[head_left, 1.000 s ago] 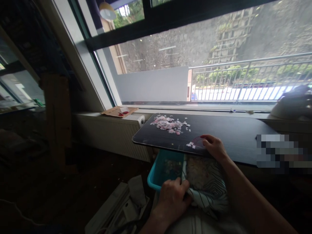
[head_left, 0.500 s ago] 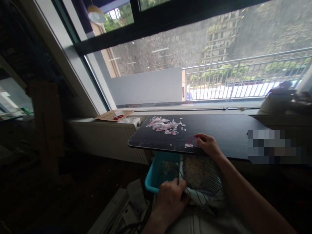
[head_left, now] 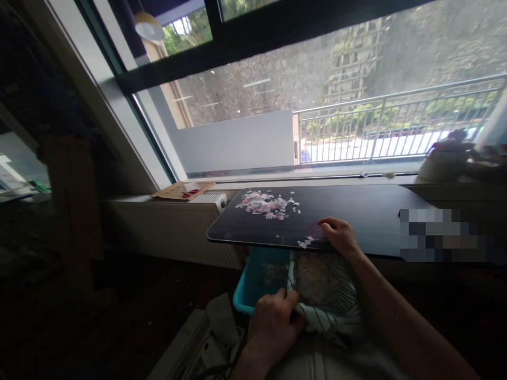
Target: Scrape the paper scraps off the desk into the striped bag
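Observation:
My right hand (head_left: 339, 235) is closed on a thin, see-through pinkish plastic piece (head_left: 314, 230), held low over the black tabletop (head_left: 364, 203) near its front edge. A few small white paper scraps (head_left: 304, 243) lie beside that piece, right at the table's edge. Below, my left hand (head_left: 273, 317) grips the rim of a white cloth (head_left: 330, 323) with dark lines, its fingers wrapped over the fabric. The cloth forms an open pouch holding many small pale bits (head_left: 315, 272). Farther back on the tabletop sits a loose pile of pink and white scraps (head_left: 259, 203).
A teal plastic bin (head_left: 242, 296) with bits inside stands under the table's front edge, left of the cloth. Brown paper with red-handled scissors (head_left: 190, 193) rests on the sill by a white radiator (head_left: 174, 227). A large window is behind the table.
The pinkish plastic piece and the white scraps have shifted slightly toward the table's front edge. My left hand keeps its grip on the cloth. The view has shifted a little.

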The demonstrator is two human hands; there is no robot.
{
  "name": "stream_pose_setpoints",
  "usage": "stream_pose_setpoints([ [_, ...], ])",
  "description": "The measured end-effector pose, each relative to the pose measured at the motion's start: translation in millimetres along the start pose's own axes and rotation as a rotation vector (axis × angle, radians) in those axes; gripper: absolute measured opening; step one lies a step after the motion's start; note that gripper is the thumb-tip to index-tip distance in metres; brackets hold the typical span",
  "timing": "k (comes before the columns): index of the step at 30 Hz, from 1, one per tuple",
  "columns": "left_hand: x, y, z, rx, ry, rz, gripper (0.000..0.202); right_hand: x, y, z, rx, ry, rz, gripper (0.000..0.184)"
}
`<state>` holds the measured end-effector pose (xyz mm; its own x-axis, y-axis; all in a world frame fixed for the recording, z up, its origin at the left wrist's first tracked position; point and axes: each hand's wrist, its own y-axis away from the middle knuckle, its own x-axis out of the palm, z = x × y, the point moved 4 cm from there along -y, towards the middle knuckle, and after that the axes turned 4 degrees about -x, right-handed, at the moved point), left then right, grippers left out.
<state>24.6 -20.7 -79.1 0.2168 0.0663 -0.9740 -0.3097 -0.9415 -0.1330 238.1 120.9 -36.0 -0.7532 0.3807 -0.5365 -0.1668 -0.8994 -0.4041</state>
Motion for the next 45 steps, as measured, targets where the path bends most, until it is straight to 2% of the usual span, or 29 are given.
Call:
stream_pose_setpoints([
  [3,-1.0,1,1,-0.012,0.012,0.003,0.015,3,1,0,-0.018,-0.063,0.110,0.032],
  [8,-1.5,1,1,0.003,0.022,0.012,0.014,-3,-1,-5,0.055,0.011,-0.078,0.033],
  [12,0.2,1,1,0.011,0.032,0.008,0.014,5,-2,-5,-0.001,0.073,0.027,0.031],
  [20,3.8,0,3,0.013,0.015,-0.005,0.014,15,-1,-3,-0.157,-0.162,0.257,0.031],
  [23,3.0,1,3,0.014,0.020,-0.010,0.014,15,1,-1,-0.155,-0.232,0.286,0.029],
  [27,2.9,1,3,0.016,0.017,-0.018,0.013,14,1,2,-0.170,-0.229,0.259,0.031],
  [34,4.2,1,4,0.009,0.026,-0.006,0.014,17,4,4,-0.166,-0.273,0.395,0.028],
  [36,5.1,0,5,0.009,0.021,-0.002,0.014,17,3,2,-0.167,-0.270,0.349,0.029],
  [40,10.8,-2,8,0.015,-0.019,0.009,0.021,21,-4,-9,-0.198,-0.224,0.172,0.036],
  [42,16.9,-5,10,0.033,-0.059,0.046,0.025,29,-12,-13,-0.217,-0.214,0.144,0.038],
  [45,24.8,-9,12,0.062,-0.138,0.033,0.025,41,-33,-11,-0.210,-0.145,0.128,0.035],
])
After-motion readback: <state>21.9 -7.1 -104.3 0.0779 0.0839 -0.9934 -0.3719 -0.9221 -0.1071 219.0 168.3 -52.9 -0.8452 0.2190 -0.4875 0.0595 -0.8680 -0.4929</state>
